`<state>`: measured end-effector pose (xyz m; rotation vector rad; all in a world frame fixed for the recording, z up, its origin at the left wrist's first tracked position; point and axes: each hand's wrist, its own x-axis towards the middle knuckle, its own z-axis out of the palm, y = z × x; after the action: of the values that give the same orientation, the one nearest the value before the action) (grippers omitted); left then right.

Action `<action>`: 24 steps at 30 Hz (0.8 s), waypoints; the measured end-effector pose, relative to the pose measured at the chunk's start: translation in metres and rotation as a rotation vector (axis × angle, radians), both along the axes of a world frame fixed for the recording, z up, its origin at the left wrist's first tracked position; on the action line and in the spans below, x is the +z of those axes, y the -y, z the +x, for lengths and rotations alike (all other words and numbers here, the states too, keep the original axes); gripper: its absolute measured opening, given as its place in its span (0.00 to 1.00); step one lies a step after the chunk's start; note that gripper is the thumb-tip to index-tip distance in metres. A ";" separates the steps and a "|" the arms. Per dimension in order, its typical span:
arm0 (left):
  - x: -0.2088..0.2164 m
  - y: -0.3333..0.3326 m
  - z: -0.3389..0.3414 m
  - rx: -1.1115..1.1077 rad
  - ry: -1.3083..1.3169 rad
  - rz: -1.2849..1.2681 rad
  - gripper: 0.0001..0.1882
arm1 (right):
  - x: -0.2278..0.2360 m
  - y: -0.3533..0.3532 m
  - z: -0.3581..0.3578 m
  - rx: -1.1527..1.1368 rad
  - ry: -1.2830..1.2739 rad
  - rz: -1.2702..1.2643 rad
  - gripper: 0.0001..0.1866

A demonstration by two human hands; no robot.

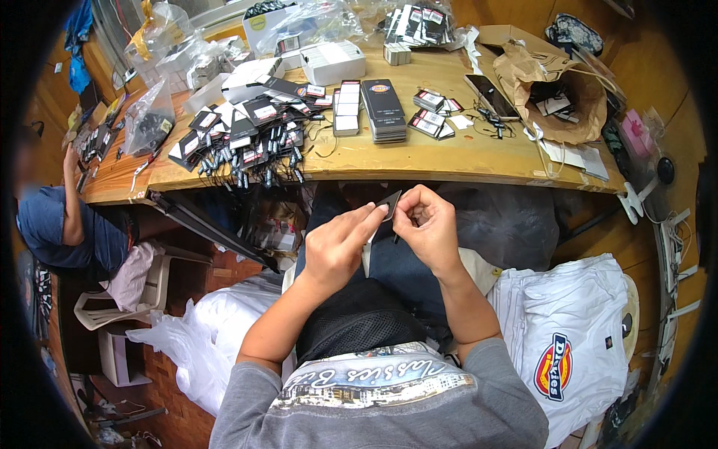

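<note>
My left hand (338,243) and my right hand (425,224) meet just below the table's front edge. Both pinch a small dark card tag (389,202) between their fingertips, and a thin dark string hangs from it near my right thumb. Directly above on the wooden table (479,161) lie a pile of black tags with strings (247,142), a neat stack of dark tags (383,108) and rows of small white cards (348,105). A dark garment lies across my lap beneath my hands.
A torn brown paper bag (561,93) and a phone (490,93) lie at the table's right. White printed shirts (576,329) are stacked at my right, white plastic bags (209,329) at my left. Another person (60,224) sits at the far left. Clear bags and boxes crowd the back.
</note>
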<state>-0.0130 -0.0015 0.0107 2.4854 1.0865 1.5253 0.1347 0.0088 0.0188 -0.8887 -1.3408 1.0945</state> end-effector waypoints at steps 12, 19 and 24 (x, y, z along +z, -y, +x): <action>0.001 0.001 0.000 -0.097 0.658 -0.523 0.08 | 0.006 0.007 -0.007 -0.130 0.312 0.368 0.06; 0.008 0.001 0.000 -0.149 0.482 -0.295 0.09 | 0.008 0.009 -0.008 -0.178 0.316 0.422 0.06; 0.015 0.002 -0.002 -0.144 0.304 -0.214 0.11 | 0.010 0.011 -0.007 -0.176 0.391 0.438 0.08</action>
<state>-0.0145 -0.0033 0.0260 2.0613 0.9427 1.5839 0.1279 -0.0019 0.0292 -0.8937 -1.7025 0.4713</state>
